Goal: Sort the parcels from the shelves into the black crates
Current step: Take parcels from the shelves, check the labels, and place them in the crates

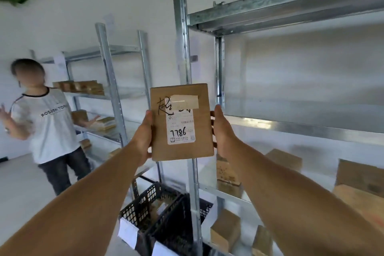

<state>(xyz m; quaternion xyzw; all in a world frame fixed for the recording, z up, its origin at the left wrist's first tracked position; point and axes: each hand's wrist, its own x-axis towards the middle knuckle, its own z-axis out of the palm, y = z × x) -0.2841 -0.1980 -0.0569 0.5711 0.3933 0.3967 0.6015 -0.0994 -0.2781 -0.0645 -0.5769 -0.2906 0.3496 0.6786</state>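
Cardboard parcel (181, 122), one, labelled 7786, is held upright in front of a shelf post (182, 48), above two black crates (145, 203); its side edges are clasped by the left grip (144, 137) and right grip (222, 131).

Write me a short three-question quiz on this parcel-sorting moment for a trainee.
1. True or false: the left hand and the right hand both hold the parcel, one at each side edge.
2. Where are the black crates? A: on the top shelf. B: low down, below the held parcel. C: on a trolley.
3. Fill in: the large printed number on the parcel's label reads ____.
Key: 1 true; 2 B; 3 7786.
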